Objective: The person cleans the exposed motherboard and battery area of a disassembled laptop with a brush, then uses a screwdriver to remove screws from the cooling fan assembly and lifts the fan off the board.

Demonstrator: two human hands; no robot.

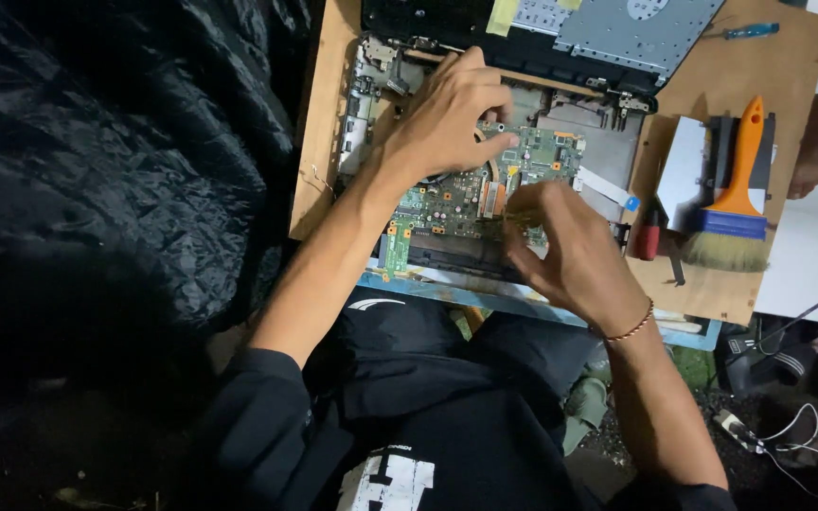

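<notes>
my left hand [452,118] lies flat, fingers spread, steadying the green circuit board [466,189] (laptop opened); my right hand [560,241] pinches something small there, unclear what.

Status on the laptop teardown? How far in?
Done: the laptop is opened, green motherboard exposed. In hand: the left hand presses on the board's upper part, and the right hand pinches a small item at its lower right edge, too small to tell what. Left: the board sits in the chassis. Orange-handled brush and blue screwdriver lie unused on the wooden board.
</notes>
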